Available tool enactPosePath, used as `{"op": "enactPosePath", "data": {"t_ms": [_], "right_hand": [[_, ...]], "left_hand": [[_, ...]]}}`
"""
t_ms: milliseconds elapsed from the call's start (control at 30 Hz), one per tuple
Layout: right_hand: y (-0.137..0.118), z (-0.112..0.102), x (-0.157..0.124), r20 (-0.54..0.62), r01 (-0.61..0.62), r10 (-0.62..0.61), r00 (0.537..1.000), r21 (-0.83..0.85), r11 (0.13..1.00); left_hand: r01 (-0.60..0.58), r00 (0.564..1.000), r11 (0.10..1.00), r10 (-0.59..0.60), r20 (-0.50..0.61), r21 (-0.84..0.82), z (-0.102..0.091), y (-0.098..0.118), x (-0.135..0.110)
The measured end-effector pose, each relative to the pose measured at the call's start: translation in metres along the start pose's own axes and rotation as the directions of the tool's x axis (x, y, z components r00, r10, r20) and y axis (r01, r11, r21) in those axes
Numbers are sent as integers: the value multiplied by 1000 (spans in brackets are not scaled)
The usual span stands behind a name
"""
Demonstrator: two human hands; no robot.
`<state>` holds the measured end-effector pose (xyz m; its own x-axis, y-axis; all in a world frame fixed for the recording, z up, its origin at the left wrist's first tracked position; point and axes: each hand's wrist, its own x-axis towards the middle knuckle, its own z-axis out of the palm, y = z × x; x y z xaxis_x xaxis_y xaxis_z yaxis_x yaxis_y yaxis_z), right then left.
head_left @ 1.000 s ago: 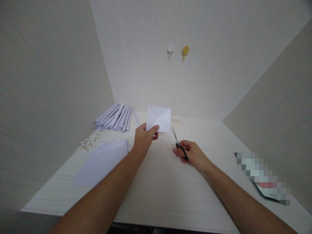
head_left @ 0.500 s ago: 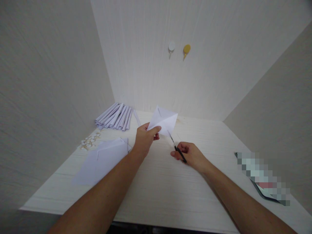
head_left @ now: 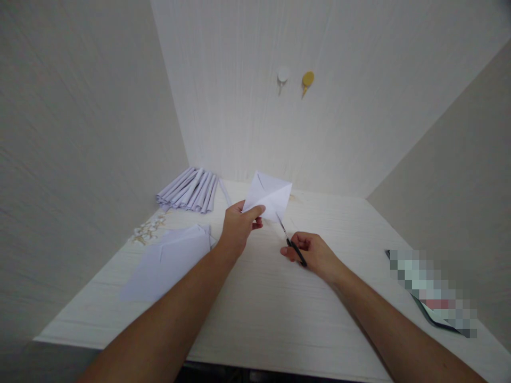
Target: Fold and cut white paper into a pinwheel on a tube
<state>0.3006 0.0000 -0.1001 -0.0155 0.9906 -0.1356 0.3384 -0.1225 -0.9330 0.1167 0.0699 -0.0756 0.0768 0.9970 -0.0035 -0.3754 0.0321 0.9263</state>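
Observation:
My left hand (head_left: 239,226) pinches the lower left edge of a folded white sheet of paper (head_left: 268,194), thumb on top and fingers beneath. Creases and a short slit-like line show on the sheet. My right hand (head_left: 311,252) is closed round the black handles of a pair of scissors (head_left: 288,240). The blade tips point up and left and meet the paper's lower edge; whether they are cutting into it I cannot tell. Left of my left forearm lies a stack of white paper sheets (head_left: 163,260), partly covered by the arm.
Rolled paper tubes (head_left: 189,189) are piled at the back left, with a thin paper strip (head_left: 224,191) beside them. At the right lies a flat dark-edged object (head_left: 433,316), mostly blurred out. White and yellow hooks (head_left: 307,80) hang on the back wall. Walls enclose the white table (head_left: 247,319).
The whole view has shifted very slightly. Both hands keep almost the same place on the paper and scissors, with no other visible difference.

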Motion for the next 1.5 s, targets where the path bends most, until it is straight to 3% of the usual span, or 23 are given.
{"op": "enactPosePath", "data": {"t_ms": [767, 1500], "right_hand": [[-5, 2, -2, 43, -14, 13, 999, 34, 999], [-4, 4, -2, 26, 9, -10, 1000, 38, 999]], "left_hand": [[5, 1000, 1000, -5, 4, 15, 2, -3, -1], [-19, 1000, 972, 23, -13, 234, 4, -7, -1]]}}
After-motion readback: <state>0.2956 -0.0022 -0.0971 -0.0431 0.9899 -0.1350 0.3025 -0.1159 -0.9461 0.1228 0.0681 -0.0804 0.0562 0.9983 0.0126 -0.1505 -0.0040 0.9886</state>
